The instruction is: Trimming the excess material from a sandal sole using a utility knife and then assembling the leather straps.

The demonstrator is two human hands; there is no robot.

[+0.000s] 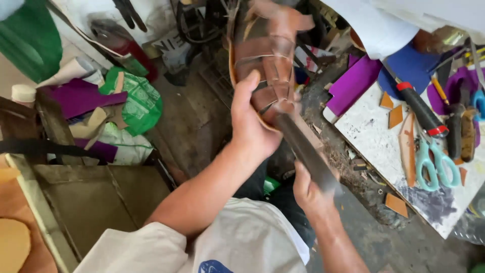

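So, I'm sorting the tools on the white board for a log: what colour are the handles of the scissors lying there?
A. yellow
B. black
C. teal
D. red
C: the scissors lie on the white board with teal handle loops, beside the black tool with red bands, away from the left hand holding the brown strap sandal.

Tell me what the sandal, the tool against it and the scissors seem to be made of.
Sandal: probably leather, brown, smooth woven straps on a tan-edged sole. Tool: looks like dull grey metal, a flat bar, blurred, so uncertain. Scissors: glossy teal handles, likely plastic; blades pale, probably steel.
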